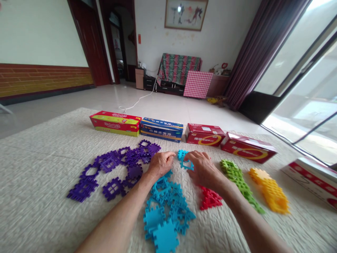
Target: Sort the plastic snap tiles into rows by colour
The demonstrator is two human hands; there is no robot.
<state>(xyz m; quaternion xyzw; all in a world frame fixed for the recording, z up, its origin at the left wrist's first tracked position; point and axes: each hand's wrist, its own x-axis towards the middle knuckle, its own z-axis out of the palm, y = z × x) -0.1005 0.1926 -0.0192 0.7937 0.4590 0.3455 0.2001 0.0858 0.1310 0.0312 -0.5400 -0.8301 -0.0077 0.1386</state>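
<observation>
Interlocking plastic tiles lie sorted by colour on a cream quilted mat [39,182]. My left hand [160,164] rests curled, knuckles up, at the top of the blue tile pile [165,207], beside the purple tiles [116,168]. My right hand [202,168] pinches a blue tile [184,159] at the far end of the blue pile. Red tiles [209,198] lie under my right wrist. Green tiles [238,179] and yellow tiles [271,191] run in rows to the right.
Along the mat's far edge stand a red-and-yellow box [116,123], a blue box [161,129] and two red boxes [204,134] [247,147]. Another red-and-white box [313,179] sits at the right. Beyond are tiled floor, a white cable, a covered cabinet and glass doors.
</observation>
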